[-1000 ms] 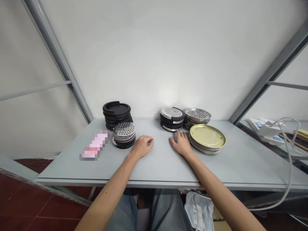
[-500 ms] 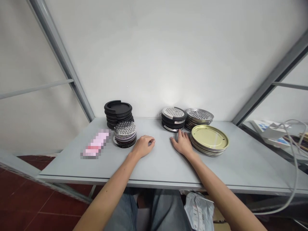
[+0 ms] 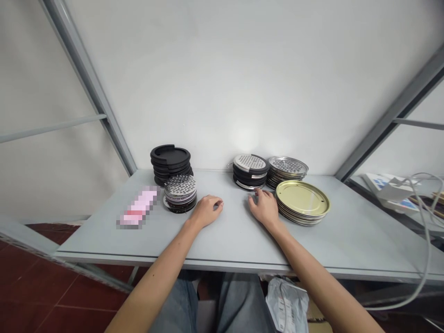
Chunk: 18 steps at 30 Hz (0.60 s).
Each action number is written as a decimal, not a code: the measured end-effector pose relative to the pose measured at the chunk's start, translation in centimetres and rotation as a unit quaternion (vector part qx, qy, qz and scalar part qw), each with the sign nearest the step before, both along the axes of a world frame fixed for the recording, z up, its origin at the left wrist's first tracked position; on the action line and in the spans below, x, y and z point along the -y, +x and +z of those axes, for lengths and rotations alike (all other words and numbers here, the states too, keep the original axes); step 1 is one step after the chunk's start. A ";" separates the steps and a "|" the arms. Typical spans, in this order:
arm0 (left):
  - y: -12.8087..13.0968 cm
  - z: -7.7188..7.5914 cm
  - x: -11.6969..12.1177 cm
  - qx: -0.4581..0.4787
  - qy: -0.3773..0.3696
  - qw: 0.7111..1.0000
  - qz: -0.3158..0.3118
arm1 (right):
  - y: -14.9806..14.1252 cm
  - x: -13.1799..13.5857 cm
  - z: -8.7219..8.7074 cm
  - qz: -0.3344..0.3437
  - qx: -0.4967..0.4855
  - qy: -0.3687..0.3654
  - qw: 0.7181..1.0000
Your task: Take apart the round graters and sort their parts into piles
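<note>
My left hand (image 3: 208, 210) rests on the table, loosely curled and empty, with a gap between thumb and forefinger. Just left of it is a stack of small round metal grater discs (image 3: 180, 186). Behind that stands a pile of black ring-shaped holders (image 3: 170, 157). On the table lies my right hand (image 3: 264, 206), fingers bent and apart, holding nothing. Its fingertips are close to a stack of black holders with grater discs (image 3: 249, 163) in them. To its right sits a stack of gold round lids (image 3: 301, 198); whether the hand touches it, I cannot tell.
Larger silver-rimmed grater discs (image 3: 287, 165) are piled at the back right. A blurred pink item (image 3: 140, 206) lies at the left. Metal frame posts (image 3: 88, 88) flank the grey table (image 3: 222, 245). A white cable (image 3: 425, 259) hangs at the right.
My right hand's fingers have drawn in and bent more, pulling slightly back from the black holder stack. The left hand stays in place. The view shifted slightly earlier.
</note>
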<state>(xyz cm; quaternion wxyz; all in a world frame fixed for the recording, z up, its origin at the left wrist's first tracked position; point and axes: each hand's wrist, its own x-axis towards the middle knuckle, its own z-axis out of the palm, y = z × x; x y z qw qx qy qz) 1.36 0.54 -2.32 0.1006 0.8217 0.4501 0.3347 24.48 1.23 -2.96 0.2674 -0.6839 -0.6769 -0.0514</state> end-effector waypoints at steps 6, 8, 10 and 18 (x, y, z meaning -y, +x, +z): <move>0.0 0.0 0.1 0.010 -0.005 1.000 0.001 | 0.0 -0.3 2.1 0.133 -0.050 0.152 0.978; 0.0 -0.1 0.1 0.012 -0.004 1.000 -0.001 | 0.2 -1.2 3.6 0.100 -0.026 0.189 0.977; 0.0 -0.2 0.0 0.013 -0.003 1.000 -0.002 | 0.6 -2.5 5.1 0.059 0.008 0.192 0.980; 0.0 -0.2 0.0 0.015 -0.014 1.000 0.010 | 2.0 -6.8 5.9 0.112 0.106 0.057 0.986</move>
